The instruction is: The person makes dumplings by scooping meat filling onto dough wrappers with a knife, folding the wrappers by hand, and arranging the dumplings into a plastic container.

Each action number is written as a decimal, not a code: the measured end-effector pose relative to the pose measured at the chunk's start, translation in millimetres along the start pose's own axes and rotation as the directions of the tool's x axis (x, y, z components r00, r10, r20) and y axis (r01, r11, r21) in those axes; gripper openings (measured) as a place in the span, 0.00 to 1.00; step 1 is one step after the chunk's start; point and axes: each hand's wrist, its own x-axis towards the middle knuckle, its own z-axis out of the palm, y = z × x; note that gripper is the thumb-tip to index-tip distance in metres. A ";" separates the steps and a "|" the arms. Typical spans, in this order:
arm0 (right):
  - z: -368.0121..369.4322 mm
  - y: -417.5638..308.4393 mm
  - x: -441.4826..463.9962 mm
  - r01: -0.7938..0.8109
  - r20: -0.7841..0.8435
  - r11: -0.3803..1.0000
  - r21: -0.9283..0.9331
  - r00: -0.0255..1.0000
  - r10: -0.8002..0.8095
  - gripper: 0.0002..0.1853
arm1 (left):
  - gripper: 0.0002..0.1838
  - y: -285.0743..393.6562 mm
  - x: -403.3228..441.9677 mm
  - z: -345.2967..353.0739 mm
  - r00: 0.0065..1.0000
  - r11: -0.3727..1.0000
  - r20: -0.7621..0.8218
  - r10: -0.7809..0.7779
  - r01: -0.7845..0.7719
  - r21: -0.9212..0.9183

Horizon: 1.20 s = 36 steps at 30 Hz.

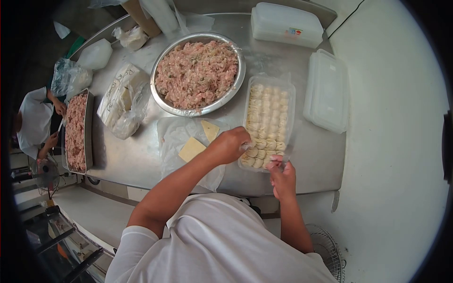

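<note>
A clear plastic container [292, 101] holds rows of folded dumplings [269, 111]. Over its lower left edge is my left hand [232, 145], its fingers pinched together; what they hold, if anything, is too small to tell. My right hand [281, 175] is at the lower right corner of the container, fingers curled around a thin, greyish tool-like object [285, 162] that I cannot make out clearly. Left of the container, square wrappers [192, 149] lie on a plastic sheet [171, 134]. A large metal bowl [241, 70] full of minced filling [196, 73] stands behind them.
Stacked plastic containers [285, 26] stand at the back, and more lidded ones [325, 92] by the right wall. A bagged package [123, 96] lies left of the bowl. At the far left, a co-worker [35, 118] is beside a tray of filling [88, 137] on the metal table [118, 162].
</note>
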 end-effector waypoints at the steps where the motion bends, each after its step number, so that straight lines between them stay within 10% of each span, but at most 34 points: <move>1: -3.7 -1.2 2.1 0.001 0.002 1.000 -0.003 1.000 -0.001 0.16 | 0.12 -3.5 5.4 -0.2 0.999 0.999 0.007 0.035 -0.035 -0.015; 16: -13.3 0.3 7.3 0.040 -0.086 0.984 -0.174 0.995 -0.056 0.12 | 0.24 6.7 20.6 15.2 0.946 0.906 0.311 -0.092 -0.050 0.420; 19: -7.5 -20.5 14.3 0.178 0.020 0.863 -0.474 0.981 -0.192 0.13 | 0.23 5.1 10.8 13.1 0.961 0.933 0.275 -0.039 -0.063 0.354; 21: 6.5 -55.5 16.2 0.468 0.264 0.514 -0.719 0.868 -0.421 0.14 | 0.22 6.7 -6.8 7.7 0.996 0.951 0.073 0.045 -0.065 0.303; 27: 62.5 -119.6 44.5 0.714 0.598 0.058 -0.697 0.624 -0.503 0.18 | 0.19 -19.7 -91.5 -21.2 0.899 0.955 -0.426 -0.100 0.207 0.212; 30: 91.4 -138.7 74.1 0.745 0.697 -0.108 -0.658 0.548 -0.463 0.21 | 0.21 -43.0 -129.0 -19.6 0.849 0.896 -0.427 -0.311 0.412 0.167; 36: 147.3 -154.1 121.3 0.742 0.814 -0.359 -0.566 0.434 -0.386 0.19 | 0.17 -46.9 -134.9 -7.1 0.847 0.899 -0.467 -0.253 0.384 0.209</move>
